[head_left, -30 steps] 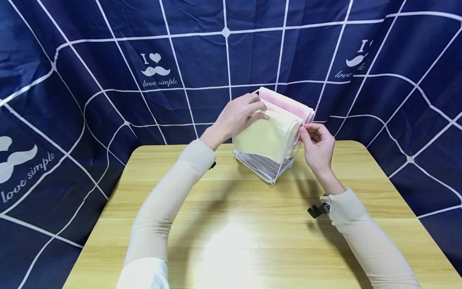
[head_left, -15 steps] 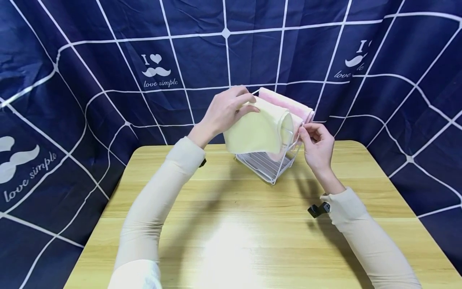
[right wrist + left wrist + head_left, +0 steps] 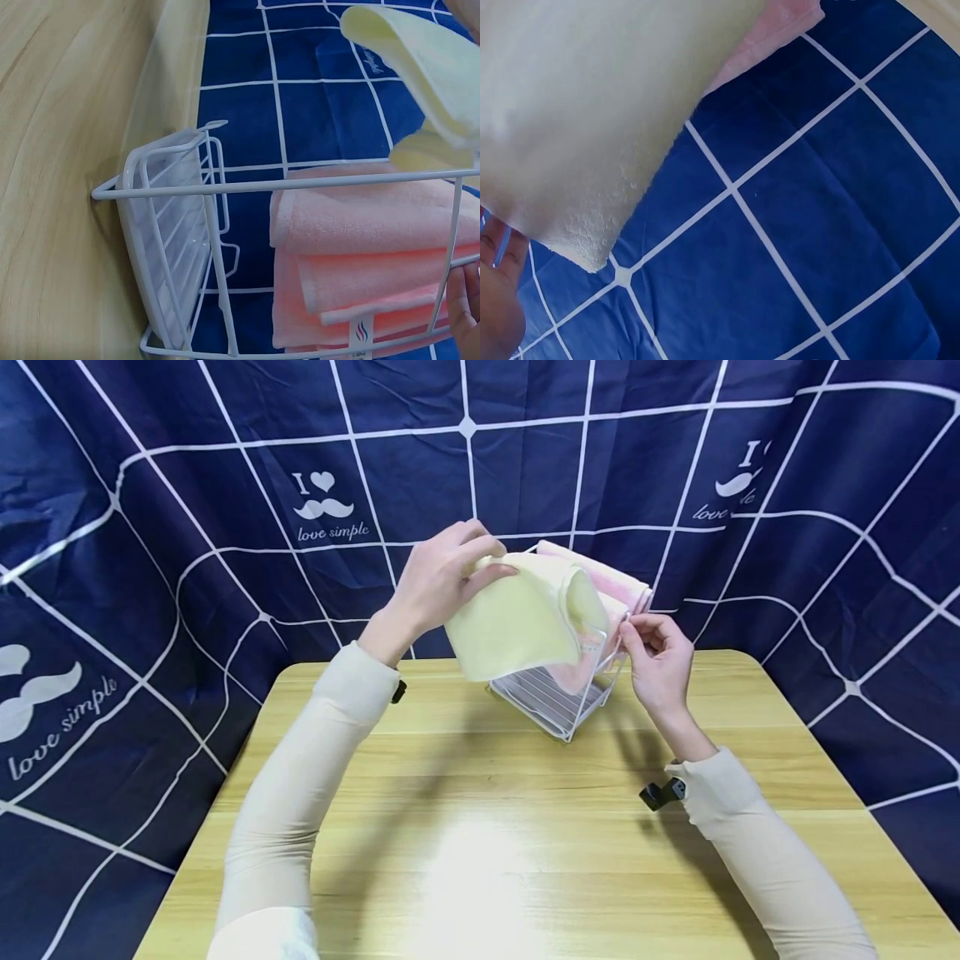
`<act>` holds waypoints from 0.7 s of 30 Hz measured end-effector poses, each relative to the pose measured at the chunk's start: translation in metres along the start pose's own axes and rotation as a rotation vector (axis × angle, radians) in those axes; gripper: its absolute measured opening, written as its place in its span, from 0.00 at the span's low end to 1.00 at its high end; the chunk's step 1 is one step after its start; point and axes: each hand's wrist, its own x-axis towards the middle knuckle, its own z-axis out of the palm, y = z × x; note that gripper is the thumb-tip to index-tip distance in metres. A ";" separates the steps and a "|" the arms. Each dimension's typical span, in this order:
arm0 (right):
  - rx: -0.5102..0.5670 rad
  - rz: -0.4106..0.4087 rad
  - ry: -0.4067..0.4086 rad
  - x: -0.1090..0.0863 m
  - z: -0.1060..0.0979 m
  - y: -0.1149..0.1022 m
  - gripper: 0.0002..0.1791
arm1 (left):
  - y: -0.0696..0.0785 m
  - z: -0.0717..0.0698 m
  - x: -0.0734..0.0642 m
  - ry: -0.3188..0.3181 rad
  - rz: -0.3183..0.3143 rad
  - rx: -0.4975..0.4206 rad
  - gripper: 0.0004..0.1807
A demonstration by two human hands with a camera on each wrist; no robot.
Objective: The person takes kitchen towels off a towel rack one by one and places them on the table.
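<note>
My left hand (image 3: 442, 577) pinches a pale yellow towel (image 3: 517, 618) by its upper edge. The towel hangs folded over, in front of and to the left of a white wire rack (image 3: 542, 700); in the left wrist view the yellow towel (image 3: 592, 112) fills the upper left. Pink towels (image 3: 603, 578) hang on the rack behind it. With thumb and fingers, my right hand (image 3: 660, 664) grips the wire at the rack's upper right end. The right wrist view shows layered pink towel (image 3: 375, 217) with a small tag, and the yellow towel (image 3: 427, 67) apart above it.
The rack stands near the back of a light wooden table (image 3: 480, 793), with a tray (image 3: 169, 225) at its base. A dark blue cloth (image 3: 412, 485) with white lines hangs behind and at both sides.
My left hand has moved left and slightly up, drawing the yellow towel off the rack's front and uncovering pink towel behind. My right hand has stayed on the rack.
</note>
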 end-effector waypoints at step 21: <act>0.032 0.001 -0.002 0.001 0.002 -0.001 0.07 | -0.014 -0.036 -0.034 0.068 -0.012 0.027 0.12</act>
